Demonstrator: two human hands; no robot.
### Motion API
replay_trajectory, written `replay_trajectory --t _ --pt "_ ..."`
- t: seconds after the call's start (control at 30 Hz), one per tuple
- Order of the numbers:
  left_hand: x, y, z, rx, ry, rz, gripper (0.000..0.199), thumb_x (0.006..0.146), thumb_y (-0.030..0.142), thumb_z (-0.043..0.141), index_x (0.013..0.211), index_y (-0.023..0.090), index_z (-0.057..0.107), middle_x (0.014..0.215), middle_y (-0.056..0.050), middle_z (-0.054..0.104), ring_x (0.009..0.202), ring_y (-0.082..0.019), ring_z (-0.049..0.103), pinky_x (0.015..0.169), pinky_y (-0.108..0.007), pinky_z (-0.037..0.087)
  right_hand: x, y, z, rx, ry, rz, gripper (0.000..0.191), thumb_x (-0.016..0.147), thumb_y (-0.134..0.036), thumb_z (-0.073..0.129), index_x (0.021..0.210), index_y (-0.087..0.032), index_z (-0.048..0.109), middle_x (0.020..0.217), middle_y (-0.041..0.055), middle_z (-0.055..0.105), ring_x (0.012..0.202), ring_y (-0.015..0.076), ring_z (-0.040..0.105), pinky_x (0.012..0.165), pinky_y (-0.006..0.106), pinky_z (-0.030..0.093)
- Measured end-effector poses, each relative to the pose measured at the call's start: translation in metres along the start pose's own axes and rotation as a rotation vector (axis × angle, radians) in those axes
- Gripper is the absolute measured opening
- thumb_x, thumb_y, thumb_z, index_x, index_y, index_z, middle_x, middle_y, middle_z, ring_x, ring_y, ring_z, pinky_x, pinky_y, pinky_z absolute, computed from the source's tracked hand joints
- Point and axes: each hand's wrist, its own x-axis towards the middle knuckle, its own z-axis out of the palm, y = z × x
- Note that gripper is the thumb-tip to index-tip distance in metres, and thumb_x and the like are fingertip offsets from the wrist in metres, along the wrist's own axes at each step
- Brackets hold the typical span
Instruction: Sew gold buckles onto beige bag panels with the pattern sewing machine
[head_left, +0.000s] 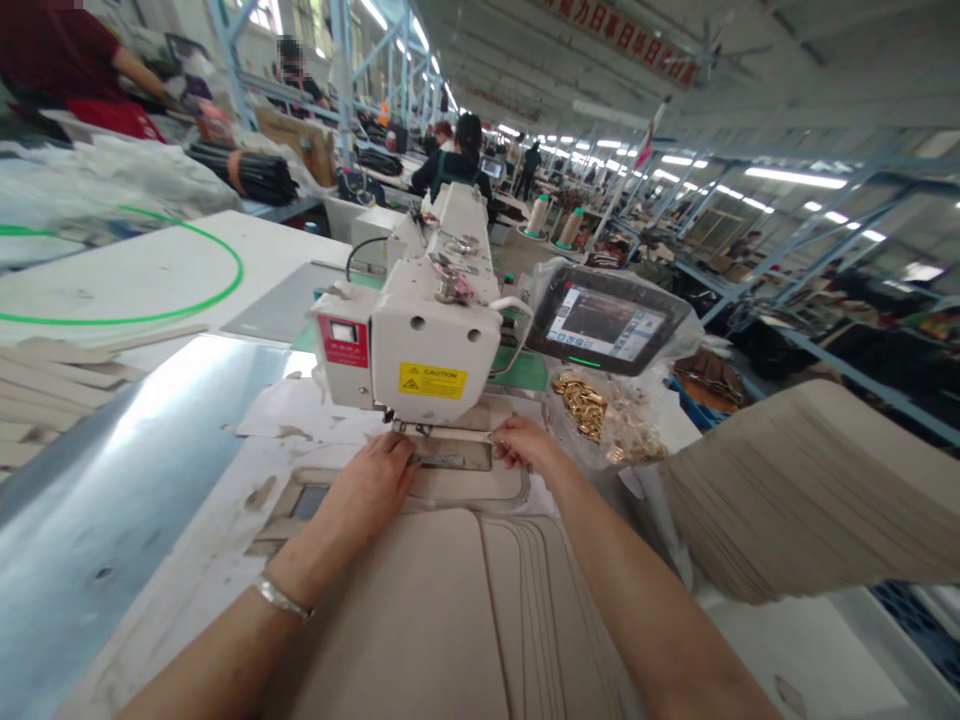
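Note:
A white industrial sewing machine [439, 345] stands in front of me, its head over a flat work plate with a rectangular slot. Across the slot, just under the machine head, lies a narrow beige strip [459, 436]. My right hand [525, 443] pinches the strip's right end between thumb and fingers. At its left end, close to the needle area, my left hand [384, 470] is closed with the fingertips pressed down on it; the fingers partly hide that end. Nearer to me, below both hands, a fanned stack of beige panels [420, 610] lies on the table.
Right of the machine are a touchscreen panel [607, 318], gold metal fittings [581, 405] in clear plastic, and a large pile of beige panels [817, 490]. Loose beige strips [45, 395] lie at left beside a shiny metal sheet [150, 440]. Other people work farther back.

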Motion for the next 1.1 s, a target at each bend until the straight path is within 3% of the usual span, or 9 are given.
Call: replay_trajectory --t 0.1,0.23,0.4,0.57,0.73,0.83,1.0,1.1 --pt "0.0 0.01 -0.007 0.009 -0.025 -0.008 0.028 0.094 0.026 0.038 0.096 0.014 0.063 0.102 -0.014 0.064 0.099 -0.028 0.06 0.094 -0.044 0.049 -0.003 0.006 -0.011 0.012 0.025 0.0 0.011 0.084 -0.014 0.056 0.074 -0.017 0.053 0.046 -0.0048 0.059 0.03 0.0072 0.048 0.031 0.016 0.028" --pt "-0.008 0.023 -0.015 -0.05 -0.182 -0.005 0.026 0.092 0.033 0.045 0.097 0.016 0.064 0.1 -0.012 0.065 0.098 -0.026 0.061 0.092 -0.042 0.049 -0.009 0.013 -0.023 0.035 0.044 -0.006 0.012 0.086 -0.014 0.056 0.075 -0.017 0.052 0.047 -0.0055 0.059 0.03 0.0067 0.048 0.032 0.015 0.029" --pt "-0.027 0.038 -0.01 -0.008 -0.389 0.045 0.033 0.073 0.028 0.068 0.104 0.019 0.065 0.113 -0.011 0.064 0.108 -0.029 0.059 0.096 -0.042 0.047 -0.009 0.016 -0.023 -0.004 0.075 -0.042 0.013 0.086 -0.014 0.056 0.074 -0.017 0.051 0.048 -0.0062 0.059 0.031 0.0067 0.05 0.033 0.015 0.03" --pt "-0.031 0.044 -0.004 0.027 -0.397 0.031 0.033 0.073 0.021 0.067 0.106 0.018 0.065 0.111 -0.011 0.064 0.105 -0.029 0.06 0.095 -0.043 0.047 -0.005 0.016 -0.015 -0.054 0.166 -0.076 0.012 0.082 -0.012 0.058 0.073 -0.018 0.053 0.046 -0.0067 0.057 0.033 0.0069 0.05 0.037 0.015 0.036" --pt "-0.021 0.049 -0.016 0.051 -0.485 -0.041 0.035 0.072 0.024 0.07 0.105 0.015 0.062 0.112 -0.013 0.065 0.108 -0.03 0.06 0.094 -0.04 0.047 -0.009 0.02 -0.011 -0.221 0.271 -0.151 0.009 0.081 -0.017 0.06 0.073 -0.019 0.056 0.051 -0.004 0.06 0.038 0.0101 0.055 0.043 0.019 0.04" --pt "-0.019 0.06 -0.025 0.089 -0.529 -0.054 0.032 0.072 0.025 0.071 0.101 0.016 0.061 0.113 -0.012 0.066 0.109 -0.029 0.061 0.093 -0.038 0.047 -0.021 0.018 -0.01 -0.367 0.311 -0.183 0.008 0.083 -0.02 0.057 0.076 -0.02 0.059 0.059 -0.0001 0.064 0.049 0.0132 0.061 0.048 0.021 0.042" --pt "-0.026 0.075 -0.027 0.216 -0.473 -0.021 0.032 0.078 0.016 0.064 0.109 0.017 0.058 0.11 -0.012 0.068 0.105 -0.031 0.064 0.09 -0.042 0.049 -0.05 0.023 -0.007 -0.664 0.562 -0.402 0.01 0.085 -0.028 0.058 0.08 -0.02 0.063 0.082 0.0083 0.071 0.083 0.0224 0.067 0.061 0.025 0.042" --pt "-0.029 0.071 -0.021 0.23 -0.454 0.022 0.035 0.079 0.015 0.063 0.114 0.02 0.058 0.114 -0.011 0.067 0.107 -0.031 0.064 0.091 -0.044 0.049 -0.06 0.042 -0.01 -0.61 0.55 -0.377 0.011 0.088 -0.029 0.056 0.083 -0.021 0.061 0.077 0.0063 0.069 0.075 0.0195 0.067 0.057 0.023 0.04"
